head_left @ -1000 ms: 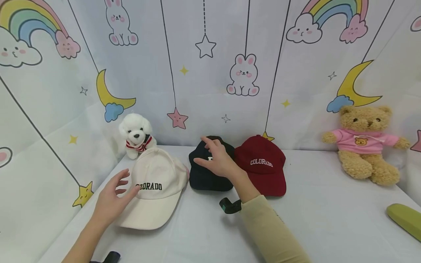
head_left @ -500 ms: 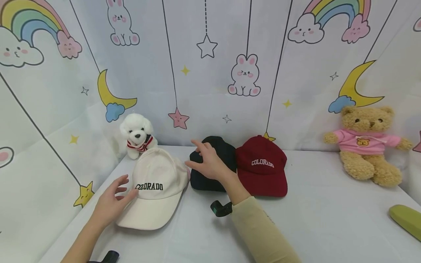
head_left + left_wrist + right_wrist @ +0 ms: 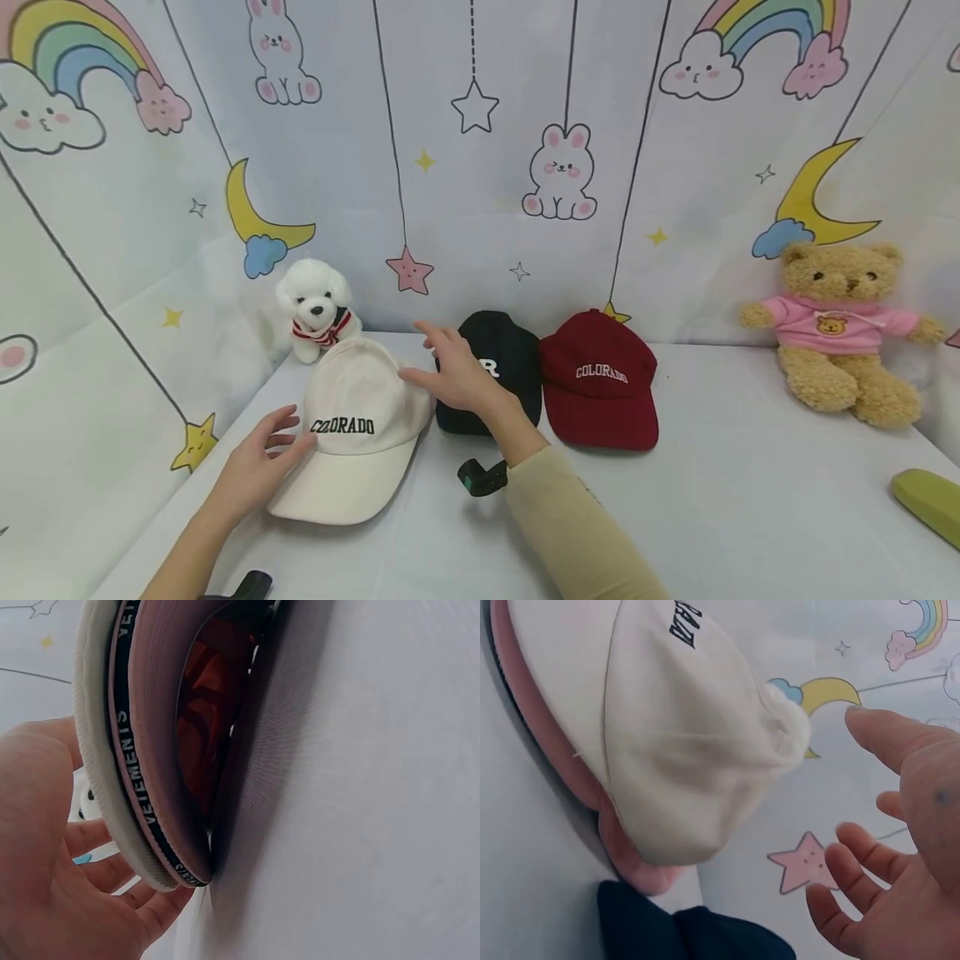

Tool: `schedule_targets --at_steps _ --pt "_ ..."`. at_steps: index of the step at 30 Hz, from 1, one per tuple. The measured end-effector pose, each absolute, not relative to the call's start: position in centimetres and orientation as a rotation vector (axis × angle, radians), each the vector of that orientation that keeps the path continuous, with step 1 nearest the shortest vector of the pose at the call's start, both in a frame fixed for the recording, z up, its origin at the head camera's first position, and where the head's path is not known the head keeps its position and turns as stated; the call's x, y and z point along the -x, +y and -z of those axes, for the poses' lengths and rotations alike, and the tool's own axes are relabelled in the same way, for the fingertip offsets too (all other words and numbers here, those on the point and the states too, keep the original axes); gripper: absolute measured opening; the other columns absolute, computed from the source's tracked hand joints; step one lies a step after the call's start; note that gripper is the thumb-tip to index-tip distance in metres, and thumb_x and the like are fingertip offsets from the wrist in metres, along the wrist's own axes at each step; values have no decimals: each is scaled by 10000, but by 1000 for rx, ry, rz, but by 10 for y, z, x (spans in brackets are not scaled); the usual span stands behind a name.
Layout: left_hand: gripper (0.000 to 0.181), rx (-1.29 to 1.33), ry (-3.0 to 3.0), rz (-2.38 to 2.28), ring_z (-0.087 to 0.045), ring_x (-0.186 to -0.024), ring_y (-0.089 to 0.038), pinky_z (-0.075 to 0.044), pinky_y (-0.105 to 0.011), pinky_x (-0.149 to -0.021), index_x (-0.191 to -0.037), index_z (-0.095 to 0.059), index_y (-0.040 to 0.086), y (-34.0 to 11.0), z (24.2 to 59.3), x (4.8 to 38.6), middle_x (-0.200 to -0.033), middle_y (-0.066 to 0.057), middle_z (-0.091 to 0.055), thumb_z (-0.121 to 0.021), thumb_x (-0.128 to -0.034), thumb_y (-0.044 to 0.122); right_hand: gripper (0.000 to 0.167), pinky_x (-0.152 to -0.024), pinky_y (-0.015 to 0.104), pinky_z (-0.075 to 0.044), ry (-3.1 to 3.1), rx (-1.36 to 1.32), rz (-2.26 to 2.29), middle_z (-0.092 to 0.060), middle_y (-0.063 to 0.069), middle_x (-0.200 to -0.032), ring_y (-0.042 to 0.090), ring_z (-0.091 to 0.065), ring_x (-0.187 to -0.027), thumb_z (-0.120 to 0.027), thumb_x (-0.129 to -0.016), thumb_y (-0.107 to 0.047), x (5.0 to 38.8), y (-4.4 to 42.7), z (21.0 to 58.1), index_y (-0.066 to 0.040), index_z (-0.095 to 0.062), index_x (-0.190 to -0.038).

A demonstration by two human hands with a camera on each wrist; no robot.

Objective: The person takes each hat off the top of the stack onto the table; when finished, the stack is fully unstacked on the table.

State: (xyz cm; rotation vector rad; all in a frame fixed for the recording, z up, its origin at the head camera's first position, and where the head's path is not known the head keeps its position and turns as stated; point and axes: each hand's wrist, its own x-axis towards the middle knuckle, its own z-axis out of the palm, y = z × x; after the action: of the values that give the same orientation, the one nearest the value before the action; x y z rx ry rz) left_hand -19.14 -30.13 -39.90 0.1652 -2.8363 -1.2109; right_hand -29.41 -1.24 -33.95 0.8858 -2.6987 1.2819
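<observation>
A cream baseball cap point(image 3: 360, 387) lettered COLORADO lies on the white table at left. Pink material point(image 3: 641, 862) lies under it in the right wrist view; a black VETEMENTS strip point(image 3: 136, 776) runs between cream and pink brim edges in the left wrist view. At the cream cap's left side is my left hand point(image 3: 258, 458), fingers loosely spread; whether it touches the cap I cannot tell. My right hand point(image 3: 459, 371), fingers spread and holding nothing, hovers between the cream cap and a black cap point(image 3: 513, 358) marked R, partly covering the latter. In the right wrist view that hand is apart from the cream cap.
A dark red COLORADO cap point(image 3: 600, 404) sits right of the black one. Behind the cream cap is a white plush dog point(image 3: 315, 304). A teddy bear point(image 3: 832, 333) in pink sits at back right, and a green object point(image 3: 926, 508) lies at the right edge.
My right hand has moved left from over the black cap towards the cream cap, uncovering the letter R. My left hand has hardly moved. The caps stay in place.
</observation>
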Motion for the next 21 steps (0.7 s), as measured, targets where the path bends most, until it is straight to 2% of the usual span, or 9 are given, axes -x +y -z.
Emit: schedule_targets --at_steps 10,21 --pt "870 -186 -2867 1209 -495 -1271 -422 -457 -552 -985 -1532 -324 -25 -304 400 191 -1473 -281 -445 -618 -959 560 725 -938 398 -500 -2683 -894 -1412 -450 125 -1405 280 -492 -1250 -699 -955 -357 296 -30 352 -183 -355 -1570" --pt "883 -237 -2908 1165 -524 -1210 -407 -469 -548 -948 -1509 -339 -54 -304 398 192 -1411 -302 -487 -596 -959 587 723 -944 351 -497 -2703 -858 -1436 -462 105 -1352 203 -512 -1200 -703 -943 -408 296 -47 365 -183 -390 -1554"
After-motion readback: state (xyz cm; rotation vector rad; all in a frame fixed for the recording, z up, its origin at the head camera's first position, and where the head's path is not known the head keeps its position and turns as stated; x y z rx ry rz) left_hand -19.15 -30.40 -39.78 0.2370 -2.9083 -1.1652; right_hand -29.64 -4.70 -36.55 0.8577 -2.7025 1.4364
